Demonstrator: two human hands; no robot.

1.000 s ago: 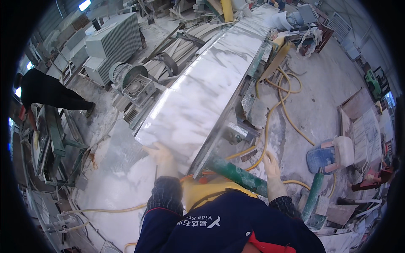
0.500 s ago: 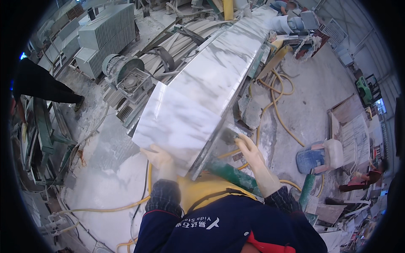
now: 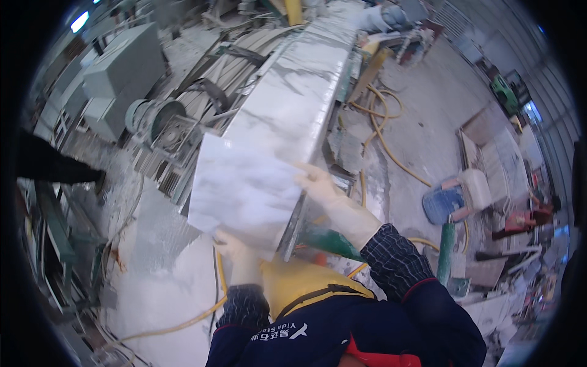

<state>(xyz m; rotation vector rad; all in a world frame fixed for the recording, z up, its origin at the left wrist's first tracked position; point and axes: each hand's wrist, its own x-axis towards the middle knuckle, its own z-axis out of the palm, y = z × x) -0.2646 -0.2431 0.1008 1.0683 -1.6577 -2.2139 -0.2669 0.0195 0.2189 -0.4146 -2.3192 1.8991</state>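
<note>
I hold a white marble slab with grey veins, lifted and tilted in front of my chest. My left hand, in a pale glove, grips its lower near edge from below. My right hand, gloved too, presses on the slab's right edge. Beyond the slab a long white marble strip runs away from me on a machine bed. A green bar lies below my right forearm.
Grey machine housings and a motor stand at the left. Yellow hoses loop over the dusty floor at the right. A blue and white container and a green post stand to my right. A dark figure is at the far left.
My right hand has come up from the green bar onto the slab's right edge. The near slab has been raised and tilted toward me, apart from the long strip.
</note>
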